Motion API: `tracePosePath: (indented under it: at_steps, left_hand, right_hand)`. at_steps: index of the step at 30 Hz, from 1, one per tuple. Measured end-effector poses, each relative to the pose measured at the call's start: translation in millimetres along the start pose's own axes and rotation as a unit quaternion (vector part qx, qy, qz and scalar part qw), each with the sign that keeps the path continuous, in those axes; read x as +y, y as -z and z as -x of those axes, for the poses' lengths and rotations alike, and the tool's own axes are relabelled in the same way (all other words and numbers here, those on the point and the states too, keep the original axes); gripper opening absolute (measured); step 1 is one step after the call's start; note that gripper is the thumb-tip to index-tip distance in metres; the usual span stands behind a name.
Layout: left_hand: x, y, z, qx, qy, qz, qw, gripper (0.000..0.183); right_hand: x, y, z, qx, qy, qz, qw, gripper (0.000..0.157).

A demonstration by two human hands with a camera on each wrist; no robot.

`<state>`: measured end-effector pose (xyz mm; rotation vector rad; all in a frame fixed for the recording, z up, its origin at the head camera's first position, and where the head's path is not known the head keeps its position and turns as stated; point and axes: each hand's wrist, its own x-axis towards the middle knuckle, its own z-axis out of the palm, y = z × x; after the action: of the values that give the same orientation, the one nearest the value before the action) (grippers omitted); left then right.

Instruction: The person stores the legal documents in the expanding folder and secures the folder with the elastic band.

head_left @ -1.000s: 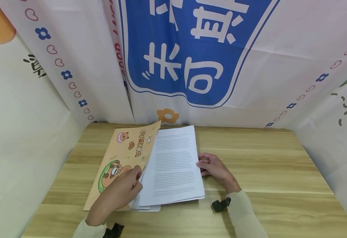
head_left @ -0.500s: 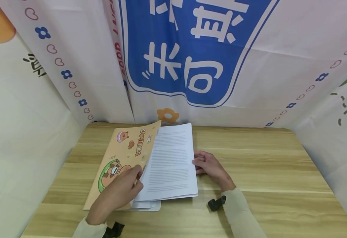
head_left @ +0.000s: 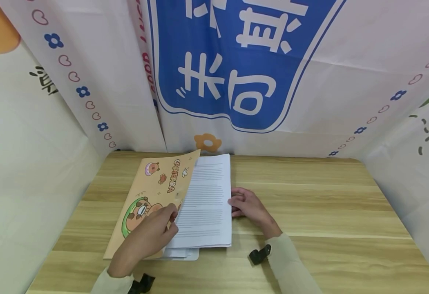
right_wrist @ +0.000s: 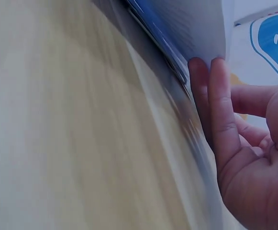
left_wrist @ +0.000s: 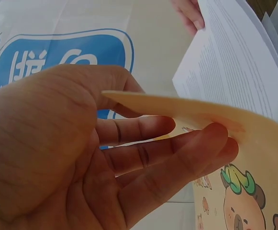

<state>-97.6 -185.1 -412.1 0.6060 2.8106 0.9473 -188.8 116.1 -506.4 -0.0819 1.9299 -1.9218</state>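
A tan folder (head_left: 137,175) with capybara drawings lies at the left of the table, its cover raised along the right edge. My left hand (head_left: 150,230) grips that cover edge, thumb and fingers on opposite faces in the left wrist view. A stack of printed paper (head_left: 208,208) sits partly under the raised cover, its left part hidden. At the stack's right edge, my right hand (head_left: 249,207) pinches the sheets. In the right wrist view, fingers (right_wrist: 220,96) lie against the underside of the paper (right_wrist: 201,28).
Beneath the stack, the corner of a pale translucent sheet (head_left: 190,255) and other papers stick out toward the front. The wooden table (head_left: 321,204) extends to the right. A printed cloth (head_left: 291,134) hangs behind the table and along both sides.
The paper stack has slid left, further under the folder cover, with my right hand moving along with it. My left hand and the raised cover have stayed in place.
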Motion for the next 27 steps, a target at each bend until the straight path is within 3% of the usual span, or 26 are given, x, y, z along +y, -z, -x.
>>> tracePosePath:
  at_steps: [17, 27]
  left_hand:
    - [-0.8, -4.2, -2.4, 0.006, -0.018, -0.002, 0.9998, 0.020]
    - [-0.3, -4.3, -1.8, 0.016, -0.016, -0.018, 0.9996, 0.021]
  right_hand:
    - [-3.3, -38.7, -4.2, 0.010, 0.009, -0.021, 1.000, 0.039]
    - [-5.1, -55.9, -8.2, -0.018, 0.014, -0.039, 0.999, 0.039]
